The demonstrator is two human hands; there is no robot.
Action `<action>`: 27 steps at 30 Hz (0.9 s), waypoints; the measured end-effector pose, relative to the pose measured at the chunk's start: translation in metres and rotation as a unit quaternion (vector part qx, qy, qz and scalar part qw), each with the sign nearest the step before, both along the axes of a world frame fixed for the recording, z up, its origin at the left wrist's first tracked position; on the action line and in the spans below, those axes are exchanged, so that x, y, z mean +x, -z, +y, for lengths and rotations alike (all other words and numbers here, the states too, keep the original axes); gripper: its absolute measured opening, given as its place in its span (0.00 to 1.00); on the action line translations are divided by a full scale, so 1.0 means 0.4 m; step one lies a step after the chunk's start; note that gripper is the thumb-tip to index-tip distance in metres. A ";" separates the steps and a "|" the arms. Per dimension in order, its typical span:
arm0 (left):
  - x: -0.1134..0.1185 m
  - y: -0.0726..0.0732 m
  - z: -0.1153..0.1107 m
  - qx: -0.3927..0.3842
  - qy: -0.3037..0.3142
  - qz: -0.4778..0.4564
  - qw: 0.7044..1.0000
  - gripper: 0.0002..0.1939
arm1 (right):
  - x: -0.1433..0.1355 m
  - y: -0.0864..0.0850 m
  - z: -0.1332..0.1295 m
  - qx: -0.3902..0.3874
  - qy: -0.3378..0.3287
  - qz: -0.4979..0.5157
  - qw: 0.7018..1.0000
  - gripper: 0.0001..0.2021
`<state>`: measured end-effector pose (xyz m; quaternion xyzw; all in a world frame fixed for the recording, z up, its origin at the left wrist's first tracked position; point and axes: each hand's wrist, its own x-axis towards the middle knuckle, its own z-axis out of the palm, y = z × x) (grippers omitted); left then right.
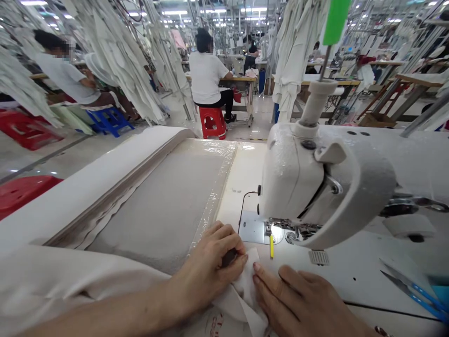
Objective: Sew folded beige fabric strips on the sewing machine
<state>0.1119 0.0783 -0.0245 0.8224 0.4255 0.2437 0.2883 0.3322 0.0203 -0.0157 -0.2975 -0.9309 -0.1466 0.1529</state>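
My left hand (213, 257) pinches a folded edge of white fabric (250, 269) between thumb and fingers, just in front of the sewing machine (294, 173). Opposite it, my right hand (305, 295) lies with fingers stretched out, its fingertips touching the same cloth from the right. The machine's presser foot and needle area (269, 228) are a short way beyond both hands, lit by a lamp. A yellow strip (271, 246) lies by the foot. More cloth (80, 271) spreads under my left forearm, and some red print shows near the bottom edge.
Blue-handled scissors (417, 290) lie at the right on the machine table. A plastic-covered panel (157, 201) fills the table's left side. A red stool (28, 189) stands at far left. Ahead, a person (208, 77) sits among hanging white garments (294, 56); another person (66, 70) sits at left.
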 end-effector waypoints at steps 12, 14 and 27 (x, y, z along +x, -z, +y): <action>-0.005 -0.009 -0.001 0.053 -0.025 0.032 0.998 0.10 | -0.022 -0.008 -0.007 -0.010 0.025 0.005 1.000 0.28; -0.006 -0.009 -0.001 0.049 -0.024 0.032 0.998 0.10 | -0.023 -0.006 -0.007 -0.003 0.021 0.005 1.000 0.27; 0.042 0.004 0.116 0.049 -0.036 0.024 0.998 0.08 | -0.023 0.053 0.000 0.043 0.087 -0.021 0.995 0.16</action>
